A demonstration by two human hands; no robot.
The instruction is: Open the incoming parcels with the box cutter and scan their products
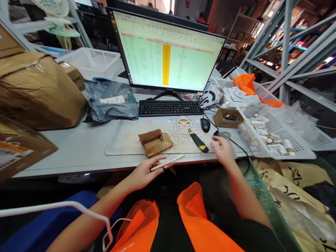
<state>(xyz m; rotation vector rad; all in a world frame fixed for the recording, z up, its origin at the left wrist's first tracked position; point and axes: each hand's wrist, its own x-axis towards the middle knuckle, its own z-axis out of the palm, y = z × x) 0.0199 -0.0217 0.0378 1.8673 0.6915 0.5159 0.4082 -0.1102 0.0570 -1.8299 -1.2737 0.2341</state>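
My left hand (147, 172) is closed on a thin, flat packet (169, 162) in clear plastic at the table's front edge. What is inside the packet is too small to tell. Just beyond it lies an opened small cardboard box (155, 142) on the desk mat (126, 141). My right hand (222, 151) hovers at the mat's right side, its fingers partly spread, with no held thing visible. Close to those fingertips is a dark and grey corded device (224, 134), whose kind I cannot make out. A black and yellow utility knife (198, 140) lies between my hands, below the computer mouse (205, 125).
A monitor (168, 52) and keyboard (170, 107) stand behind the mat. Large cartons (39, 91) and a grey mailer bag (111, 100) occupy the left. On the right are a small open box (228, 118) and a white basket (273, 152) of small items.
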